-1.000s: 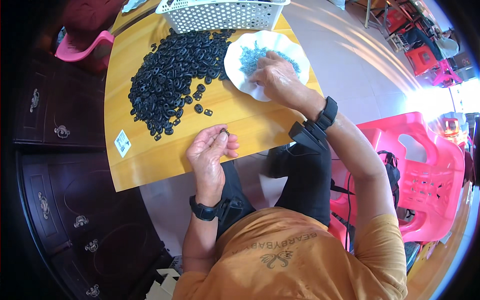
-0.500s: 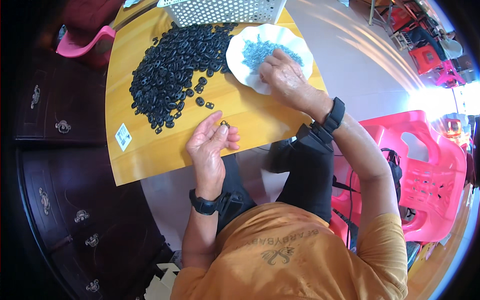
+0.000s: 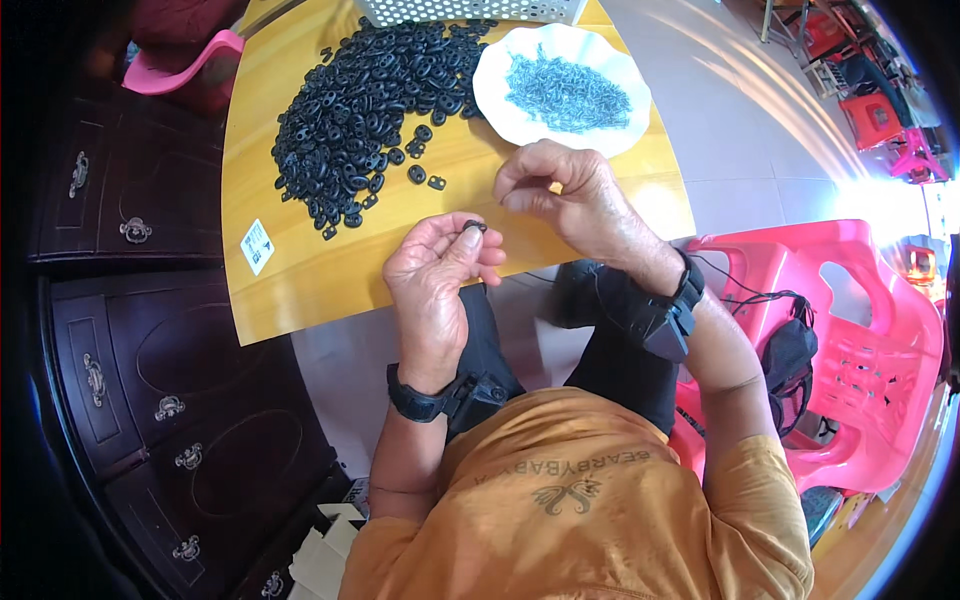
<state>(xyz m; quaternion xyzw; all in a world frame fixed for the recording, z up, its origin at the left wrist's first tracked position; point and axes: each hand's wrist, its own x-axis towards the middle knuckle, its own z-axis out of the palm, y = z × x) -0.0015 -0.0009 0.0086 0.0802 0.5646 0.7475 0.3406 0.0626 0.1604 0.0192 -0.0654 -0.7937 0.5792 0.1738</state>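
Near the table's front edge, my left hand (image 3: 440, 262) is closed, with thumb and forefinger pinching a small black plastic piece (image 3: 475, 226). To its right, just in front of the white scalloped dish (image 3: 487, 97), my right hand (image 3: 572, 192) has thumb and forefinger pressed together. Whatever they hold, if anything, is too small to make out. The dish contains many thin bluish-grey slivers (image 3: 570, 92). A large pile of black plastic pieces (image 3: 365, 105), oval and with holes, spreads over the far left of the table. A few stray black pieces (image 3: 417, 174) lie between the pile and my left hand.
The yellow wooden table (image 3: 300, 295) carries a perforated white basket (image 3: 470, 10) at its far edge and a white label (image 3: 257, 246) on the left. Dark drawers (image 3: 200, 390) stand at left. On the right is a pink plastic chair (image 3: 850, 370) with a black bag (image 3: 790, 360).
My right hand has come out of the dish toward my left hand, fingers pinched. My left hand still pinches the black piece. The whole view has shifted slightly.
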